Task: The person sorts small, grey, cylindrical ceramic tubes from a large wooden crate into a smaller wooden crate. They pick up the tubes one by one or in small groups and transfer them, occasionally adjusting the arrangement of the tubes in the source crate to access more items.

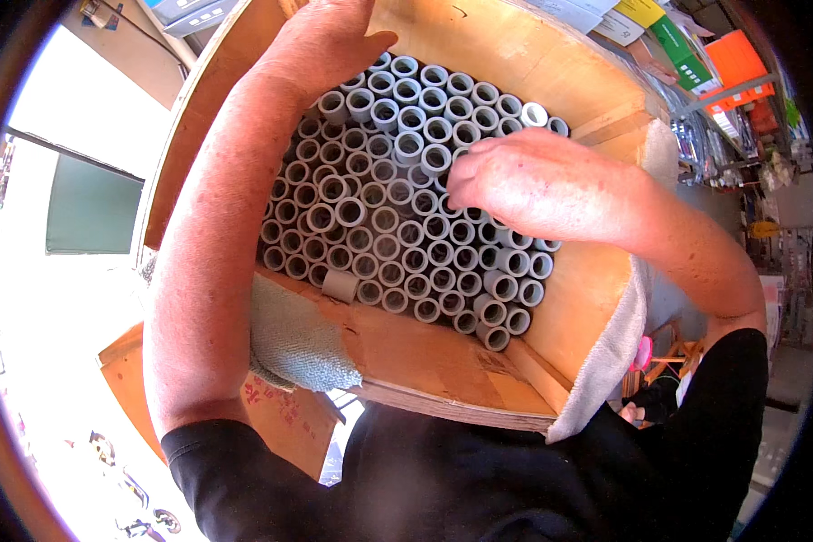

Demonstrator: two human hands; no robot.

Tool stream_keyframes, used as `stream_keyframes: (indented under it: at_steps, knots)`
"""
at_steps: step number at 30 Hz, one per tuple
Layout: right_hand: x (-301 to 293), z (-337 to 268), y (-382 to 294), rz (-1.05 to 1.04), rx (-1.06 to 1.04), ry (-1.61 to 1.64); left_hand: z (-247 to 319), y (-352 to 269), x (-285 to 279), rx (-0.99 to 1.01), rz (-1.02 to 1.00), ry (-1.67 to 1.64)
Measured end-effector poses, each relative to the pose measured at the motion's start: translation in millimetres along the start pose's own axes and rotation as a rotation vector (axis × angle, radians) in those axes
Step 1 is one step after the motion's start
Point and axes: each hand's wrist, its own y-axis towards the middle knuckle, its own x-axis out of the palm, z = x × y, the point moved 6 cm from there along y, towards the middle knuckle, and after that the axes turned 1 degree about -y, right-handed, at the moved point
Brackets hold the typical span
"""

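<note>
A deep wooden box (pixel 440 359) stands before me, its floor covered with grey plastic pipe couplings (pixel 410 146), most of them upright with their round openings facing up. My left hand (pixel 332 40) is at the far left part of the box, over the couplings by the wall, thumb spread; its fingers are partly cut off by the picture's edge. Above the right part of the rows is my right hand (pixel 498 173), fingers curled down at the couplings; whether it grips one is hidden. One coupling (pixel 340 286) lies on its side by the near wall. A white coupling (pixel 534 114) stands near the far right.
Grey-green cloth (pixel 298 339) hangs over the near left wall, and a pale cloth (pixel 606 379) covers the right rim. Shelves with coloured boxes (pixel 738 68) stand at the right. Below left is another wooden box (pixel 291 420). A person's hand (pixel 629 412) shows beyond my right side.
</note>
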Motion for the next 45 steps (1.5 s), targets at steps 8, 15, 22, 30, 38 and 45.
stream_keyframes:
  at_steps: [8, 15, 22, 30, 38, 45]
  knots:
    - [-9.5, -17.4, 62.2, 0.069, -0.068, 0.049, -11.0, 1.8, 3.8, -0.023, -0.016, 0.064]
    - [25.1, -10.2, 108.3, -0.133, 0.134, 0.230, -4.1, 3.4, 0.6, -0.052, -0.047, 0.053]
    - [6.5, -11.1, 96.1, -0.209, 0.263, 0.230, -1.1, 1.4, 1.3, -0.077, -0.052, 0.045]
    - [12.4, -0.2, 38.5, -0.161, -0.010, 0.016, -13.8, 2.7, 6.4, -0.134, -0.082, 0.095]
    - [30.9, 19.7, -5.7, -0.056, -0.054, 0.003, -0.1, 0.0, -0.3, -0.004, -0.014, -0.017]
    - [37.1, 19.6, 2.5, -0.143, 0.058, -0.035, -7.1, 2.1, 1.1, -0.029, -0.030, 0.003]
